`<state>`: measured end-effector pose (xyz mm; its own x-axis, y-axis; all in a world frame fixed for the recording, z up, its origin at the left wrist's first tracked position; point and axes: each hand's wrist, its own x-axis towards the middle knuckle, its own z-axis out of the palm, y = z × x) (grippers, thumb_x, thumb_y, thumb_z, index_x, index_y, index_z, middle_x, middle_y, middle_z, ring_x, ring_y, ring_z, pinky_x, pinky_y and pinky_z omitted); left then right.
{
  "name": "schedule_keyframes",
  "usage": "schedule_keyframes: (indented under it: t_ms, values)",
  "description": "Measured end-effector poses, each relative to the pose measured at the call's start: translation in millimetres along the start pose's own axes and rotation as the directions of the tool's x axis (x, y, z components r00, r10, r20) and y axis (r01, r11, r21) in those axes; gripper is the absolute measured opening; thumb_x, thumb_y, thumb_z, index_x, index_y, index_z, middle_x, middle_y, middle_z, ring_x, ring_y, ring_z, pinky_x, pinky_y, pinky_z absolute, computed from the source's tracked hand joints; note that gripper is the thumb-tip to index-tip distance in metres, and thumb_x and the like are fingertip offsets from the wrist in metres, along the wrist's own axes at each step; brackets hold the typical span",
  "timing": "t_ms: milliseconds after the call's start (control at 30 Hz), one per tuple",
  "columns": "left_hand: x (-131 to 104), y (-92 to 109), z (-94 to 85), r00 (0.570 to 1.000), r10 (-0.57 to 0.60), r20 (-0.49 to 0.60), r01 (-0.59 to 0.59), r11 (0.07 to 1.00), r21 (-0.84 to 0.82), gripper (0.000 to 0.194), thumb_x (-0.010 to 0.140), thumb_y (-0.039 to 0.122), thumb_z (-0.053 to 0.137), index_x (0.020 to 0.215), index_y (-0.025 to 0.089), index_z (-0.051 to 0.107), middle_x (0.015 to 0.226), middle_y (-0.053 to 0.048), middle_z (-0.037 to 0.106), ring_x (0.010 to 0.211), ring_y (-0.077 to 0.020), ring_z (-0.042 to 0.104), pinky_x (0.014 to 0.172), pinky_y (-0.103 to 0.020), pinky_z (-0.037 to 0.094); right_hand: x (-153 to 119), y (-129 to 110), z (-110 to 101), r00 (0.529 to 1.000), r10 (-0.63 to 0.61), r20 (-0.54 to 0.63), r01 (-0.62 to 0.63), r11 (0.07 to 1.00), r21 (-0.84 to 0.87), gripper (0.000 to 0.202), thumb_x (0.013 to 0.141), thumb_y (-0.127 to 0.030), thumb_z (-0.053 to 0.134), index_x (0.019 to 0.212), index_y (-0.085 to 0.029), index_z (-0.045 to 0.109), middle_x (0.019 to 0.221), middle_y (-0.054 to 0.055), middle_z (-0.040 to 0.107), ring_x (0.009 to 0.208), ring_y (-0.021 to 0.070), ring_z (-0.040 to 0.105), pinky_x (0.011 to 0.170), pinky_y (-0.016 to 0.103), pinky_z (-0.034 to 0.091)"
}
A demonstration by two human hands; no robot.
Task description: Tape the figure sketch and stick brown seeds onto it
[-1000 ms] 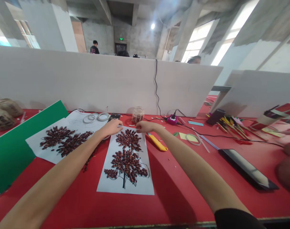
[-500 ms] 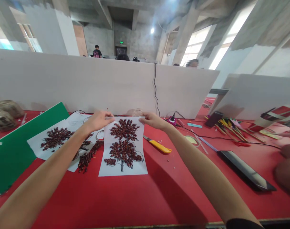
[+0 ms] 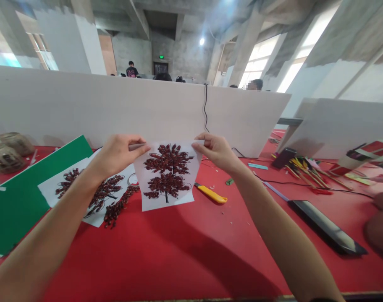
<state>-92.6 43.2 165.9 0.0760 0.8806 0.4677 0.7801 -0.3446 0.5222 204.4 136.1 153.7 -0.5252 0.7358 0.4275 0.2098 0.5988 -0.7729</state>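
Between my two hands hangs a white sheet of paper (image 3: 144, 176) with a tree shape covered in dark red-brown seeds (image 3: 168, 184). My left hand (image 3: 122, 153) pinches its top left corner, and my right hand (image 3: 215, 151) pinches the top right corner. The sheet is lifted off the red table and bends a little. Below and to the left lie more papers (image 3: 49, 191) bearing similar seed trees, partly behind my left forearm. A pile of loose seeds (image 3: 116, 209) rests beside them. A yellow utility knife (image 3: 212, 194) lies to the right of the sheet.
A green board (image 3: 18, 209) and glass jars (image 3: 5, 157) occupy the left. A white partition (image 3: 166, 109) stands behind. On the right are a black tray-like object (image 3: 326, 226), bundled coloured stems (image 3: 305, 170) and a cable. Another person's bare limb (image 3: 380, 222) shows at the right edge.
Both hands have raised the sheet from the table and tilted it, and its lower edge is now higher. My right hand has moved a little rightward. The knife stays in place.
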Motion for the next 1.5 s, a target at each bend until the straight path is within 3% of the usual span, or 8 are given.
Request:
schedule_keyframes:
  t_ms: [300, 533, 667, 900, 1067, 1267, 1433, 1500]
  values:
    - [-9.1, 35.2, -43.8, 0.991, 0.067, -0.114, -0.081, 0.989, -0.125, 0.032, 0.083, 0.048, 0.069, 0.09, 0.017, 0.076, 0.08, -0.003, 0.073, 0.069, -0.0174, 0.065, 0.063, -0.028, 0.05, -23.5, -60.3, -16.8, 0.995, -0.06, -0.083, 0.067, 0.995, 0.078, 0.033, 0.088, -0.047, 0.075, 0.099, -0.018, 0.066, 0.073, 0.002, 0.067, 0.063, 0.0132, 0.062, 0.052, 0.024, 0.045]
    - [10.1, -39.1, 49.8, 0.962, -0.049, 0.27, 0.055, 0.998, -0.014, 0.027, 0.085, 0.04, 0.061, 0.086, 0.018, 0.075, 0.081, -0.004, 0.076, 0.075, -0.02, 0.069, 0.071, -0.028, 0.052, -13.6, 58.7, 27.6, 0.979, 0.2, -0.04, -0.202, 0.978, -0.055, 0.019, 0.088, -0.036, 0.064, 0.093, -0.017, 0.064, 0.073, 0.005, 0.071, 0.066, 0.0167, 0.065, 0.059, 0.028, 0.052]
    - [0.0, -74.4, 101.8, 0.972, -0.105, 0.209, 0.09, 0.993, 0.082, 0.025, 0.089, 0.028, 0.054, 0.099, 0.018, 0.073, 0.105, -0.009, 0.077, 0.097, -0.0262, 0.071, 0.087, -0.036, 0.054, -24.8, 100.2, 48.9, 0.967, 0.205, -0.15, -0.227, 0.962, -0.154, 0.011, 0.084, -0.024, 0.059, 0.09, -0.016, 0.064, 0.088, 0.009, 0.072, 0.08, 0.0203, 0.067, 0.075, 0.036, 0.054]
    - [-50.4, -45.8, 134.9, 0.955, 0.022, 0.296, -0.043, 0.997, 0.065, 0.04, 0.102, 0.035, 0.042, 0.131, 0.017, 0.061, 0.138, -0.011, 0.064, 0.128, -0.0252, 0.059, 0.111, -0.039, 0.043, -71.1, 87.3, 64.2, 0.987, 0.136, -0.087, -0.151, 0.971, -0.187, 0.024, 0.095, -0.03, 0.051, 0.113, -0.02, 0.063, 0.116, 0.009, 0.071, 0.107, 0.0213, 0.066, 0.092, 0.038, 0.052]
    - [-100.6, -27.6, 172.7, 0.874, 0.158, 0.46, -0.228, 0.968, 0.101, 0.062, 0.106, 0.053, 0.033, 0.158, 0.019, 0.032, 0.167, -0.009, 0.026, 0.154, -0.0254, 0.024, 0.124, -0.045, 0.024, -109.1, 90.6, 86.1, 0.99, 0.14, 0.018, -0.138, 0.986, -0.096, 0.032, 0.099, -0.029, 0.045, 0.127, -0.023, 0.059, 0.131, 0.009, 0.066, 0.122, 0.0215, 0.062, 0.105, 0.041, 0.048]
    - [-109.0, -56.5, 174.3, 0.814, 0.195, 0.547, -0.29, 0.953, 0.091, 0.06, 0.107, 0.054, 0.028, 0.161, 0.028, 0.025, 0.169, -0.003, 0.018, 0.156, -0.0225, 0.015, 0.127, -0.045, 0.014, -132.6, 100.6, 89.6, 0.983, 0.18, 0.02, -0.176, 0.977, -0.119, 0.037, 0.098, -0.024, 0.044, 0.131, -0.021, 0.06, 0.135, 0.011, 0.064, 0.126, 0.0239, 0.059, 0.109, 0.045, 0.045]
    - [-90.5, -79.0, 160.0, 0.956, -0.076, 0.284, 0.062, 0.996, 0.058, 0.058, 0.105, 0.046, 0.033, 0.156, 0.017, 0.035, 0.164, -0.012, 0.032, 0.152, -0.0245, 0.029, 0.123, -0.042, 0.027, -136.9, 106.2, 96.0, 0.975, 0.221, -0.003, -0.214, 0.94, -0.265, 0.047, 0.098, -0.03, 0.047, 0.143, -0.017, 0.046, 0.147, 0.016, 0.053, 0.136, 0.0278, 0.051, 0.114, 0.049, 0.04]
    - [-78.2, -87.0, 153.8, 0.956, -0.205, 0.209, 0.193, 0.978, 0.076, 0.056, 0.103, 0.041, 0.033, 0.152, 0.014, 0.037, 0.156, -0.016, 0.045, 0.144, -0.0249, 0.044, 0.116, -0.04, 0.038, -125.8, 106.7, 96.5, 0.978, 0.206, 0.018, -0.186, 0.914, -0.361, 0.05, 0.097, -0.029, 0.047, 0.146, -0.017, 0.042, 0.15, 0.017, 0.051, 0.139, 0.0271, 0.048, 0.115, 0.047, 0.038]
